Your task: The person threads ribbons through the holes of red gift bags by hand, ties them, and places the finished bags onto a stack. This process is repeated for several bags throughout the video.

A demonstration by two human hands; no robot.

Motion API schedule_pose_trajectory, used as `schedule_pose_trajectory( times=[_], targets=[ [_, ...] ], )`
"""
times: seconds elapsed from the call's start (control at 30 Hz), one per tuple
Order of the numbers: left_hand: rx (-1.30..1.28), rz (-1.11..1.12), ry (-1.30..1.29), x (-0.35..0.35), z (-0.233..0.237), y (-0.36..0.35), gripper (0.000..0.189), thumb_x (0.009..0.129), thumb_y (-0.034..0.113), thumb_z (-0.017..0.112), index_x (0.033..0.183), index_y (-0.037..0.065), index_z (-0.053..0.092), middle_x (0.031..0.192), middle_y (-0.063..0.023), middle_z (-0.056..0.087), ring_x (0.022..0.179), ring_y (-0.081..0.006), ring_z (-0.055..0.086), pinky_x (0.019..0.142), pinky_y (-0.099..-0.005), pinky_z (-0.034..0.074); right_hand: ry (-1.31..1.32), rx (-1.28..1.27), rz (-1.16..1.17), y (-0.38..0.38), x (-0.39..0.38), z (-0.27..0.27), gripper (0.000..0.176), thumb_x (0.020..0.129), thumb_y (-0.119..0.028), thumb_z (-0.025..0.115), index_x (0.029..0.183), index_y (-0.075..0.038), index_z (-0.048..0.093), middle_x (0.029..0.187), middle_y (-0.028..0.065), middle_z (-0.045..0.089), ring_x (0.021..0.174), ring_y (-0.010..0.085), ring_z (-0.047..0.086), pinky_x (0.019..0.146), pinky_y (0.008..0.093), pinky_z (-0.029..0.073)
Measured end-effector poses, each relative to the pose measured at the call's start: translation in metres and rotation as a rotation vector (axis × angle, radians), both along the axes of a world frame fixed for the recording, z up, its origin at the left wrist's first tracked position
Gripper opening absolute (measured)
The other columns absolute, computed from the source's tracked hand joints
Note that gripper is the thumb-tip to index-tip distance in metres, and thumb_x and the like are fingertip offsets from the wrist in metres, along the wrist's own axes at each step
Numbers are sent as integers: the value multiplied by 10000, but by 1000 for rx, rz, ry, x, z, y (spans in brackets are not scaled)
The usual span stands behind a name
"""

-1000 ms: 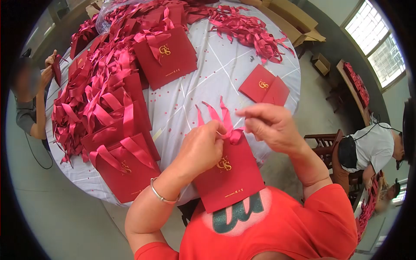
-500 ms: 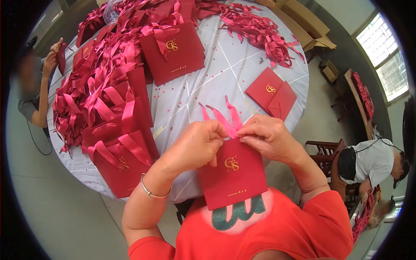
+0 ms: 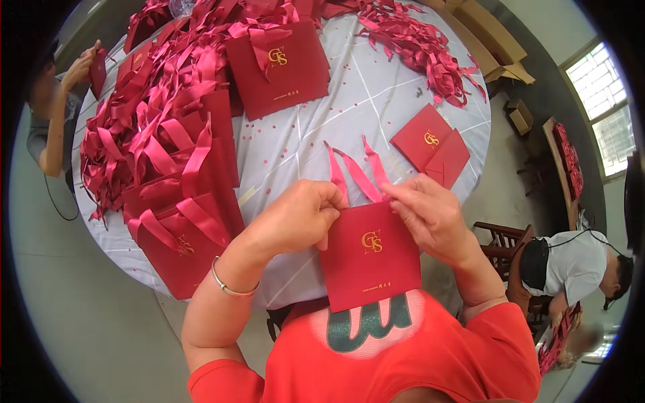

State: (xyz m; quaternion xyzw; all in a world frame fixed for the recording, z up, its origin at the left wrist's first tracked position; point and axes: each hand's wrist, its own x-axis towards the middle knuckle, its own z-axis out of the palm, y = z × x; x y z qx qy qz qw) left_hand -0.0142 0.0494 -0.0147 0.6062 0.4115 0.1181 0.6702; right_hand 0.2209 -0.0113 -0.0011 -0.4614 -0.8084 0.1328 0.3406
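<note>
Fingers (image 3: 327,201) of our left hand (image 3: 295,218) and right hand (image 3: 430,215) pinch the pink satin ribbon (image 3: 359,174) (both ends upward) at the small red paper gift bag (image 3: 373,258).

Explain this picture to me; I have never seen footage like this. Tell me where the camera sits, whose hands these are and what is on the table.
No machine here: a person wears one camera on the head, looking down, so the round picture shows their own two hands. The left hand, with a bracelet, and the right hand both pinch the top edge of a red paper bag, where ribbon ends stick up. Beyond lies a round table with a heap of ribboned bags, loose ribbons and two flat bags. Another person is at its far left edge.
</note>
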Motion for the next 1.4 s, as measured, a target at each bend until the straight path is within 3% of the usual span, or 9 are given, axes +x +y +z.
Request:
schedule_pose_trajectory(
  times=[0.1, 0.2, 0.47, 0.57, 0.63, 0.97, 1.07, 1.13, 1.4],
  targets=[
    [-92, -9, -27, -1, 0, 4, 138, 946, 5, 525, 1019, -33, 636, 729, -25, 629, 531, -92, 608, 476, -229, 420, -18, 73, 75, -3, -12, 4, 304, 781, 63, 721, 1080, 35, 676, 806, 147, 641, 687, 273, 621, 608, 340, 494],
    [-174, -8, -34, -1, 2, 6, 134, 959, 32, 531, 1017, -11, 644, 733, -19, 635, 529, -83, 604, 469, -219, 393, 52, 44, 142, -2, -16, -7, 223, 727, 76, 750, 926, 14, 672, 778, 127, 649, 637, 266, 622, 559, 338, 483],
    [-175, -8, -1, -1, -2, 6, 150, 982, 51, 502, 1013, 1, 641, 686, -7, 627, 537, -81, 606, 478, -215, 383, 7, 32, 107, -2, -22, -7, 223, 716, 71, 765, 912, 1, 686, 768, 103, 647, 648, 230, 628, 543, 305, 481],
    [-142, -5, -24, -1, -5, 4, 171, 976, 59, 481, 988, -9, 637, 646, -68, 636, 535, -124, 607, 477, -279, 417, 15, 50, 102, -3, -23, -7, 223, 715, 72, 763, 913, -3, 690, 774, 101, 651, 655, 228, 634, 543, 301, 482],
    [-123, -55, 74, -1, -2, 4, 143, 986, 50, 489, 1029, -10, 611, 662, -27, 616, 518, -97, 586, 498, -237, 394, 28, 57, 96, -4, -22, -7, 225, 716, 74, 759, 916, -6, 693, 776, 101, 653, 660, 227, 637, 543, 300, 483],
    [-177, -21, -20, -1, -4, 4, 151, 985, 53, 485, 1021, -6, 620, 622, -14, 591, 494, -90, 548, 477, -244, 371, -36, 77, 111, -10, -26, -7, 220, 692, -1, 763, 896, -48, 696, 797, 62, 646, 666, 217, 648, 561, 317, 520],
    [-215, -23, -73, -2, -5, 5, 166, 975, 58, 489, 1027, -41, 612, 659, -66, 614, 530, -134, 597, 518, -270, 453, -79, 104, 121, -12, -27, -7, 229, 693, -9, 765, 907, -51, 693, 818, 61, 638, 688, 213, 651, 576, 316, 524],
    [-241, -18, -78, -1, -3, 5, 143, 987, 55, 497, 1019, 0, 625, 647, -5, 597, 484, -90, 542, 472, -242, 375, -100, 122, 124, -13, -28, -7, 233, 694, -12, 766, 912, -51, 690, 828, 62, 636, 702, 213, 652, 585, 315, 526],
    [-232, -49, -102, -2, -4, 4, 137, 1001, 76, 494, 987, 16, 616, 645, 4, 589, 488, -81, 544, 482, -226, 368, -61, 204, 85, -13, -35, -6, 239, 677, 61, 763, 869, -27, 653, 784, 86, 645, 647, 228, 642, 535, 308, 507]
  ],
)
